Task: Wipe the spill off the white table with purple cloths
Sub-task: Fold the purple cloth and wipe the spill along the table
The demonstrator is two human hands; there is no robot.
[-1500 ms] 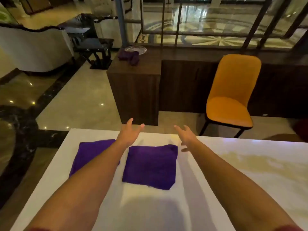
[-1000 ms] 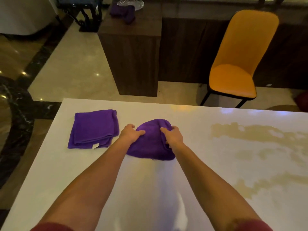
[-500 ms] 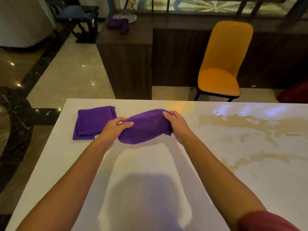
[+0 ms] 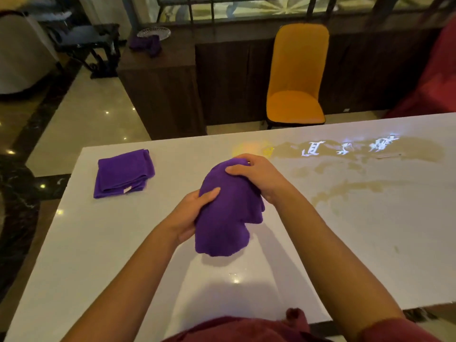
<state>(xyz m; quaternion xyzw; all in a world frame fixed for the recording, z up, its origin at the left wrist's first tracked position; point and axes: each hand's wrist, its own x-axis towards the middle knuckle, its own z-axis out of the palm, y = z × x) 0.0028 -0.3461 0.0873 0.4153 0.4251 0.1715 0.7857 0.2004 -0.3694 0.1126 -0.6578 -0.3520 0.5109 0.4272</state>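
While both hands hold it up off the white table (image 4: pixel 103 243), the bunched purple cloth (image 4: pixel 225 213) hangs with its long axis running from top-far to bottom-near. The right hand (image 4: pixel 259 176) curls over its upper end; the left hand (image 4: pixel 190 215) grips its left side, thumb pressed on the front. A second purple cloth (image 4: pixel 123 172), folded flat, lies near the table's far-left corner, a small pale tag at its near edge, unreadable. Tan spill (image 4: pixel 357 169) spreads across the table's right part, with bright reflections too broken to read.
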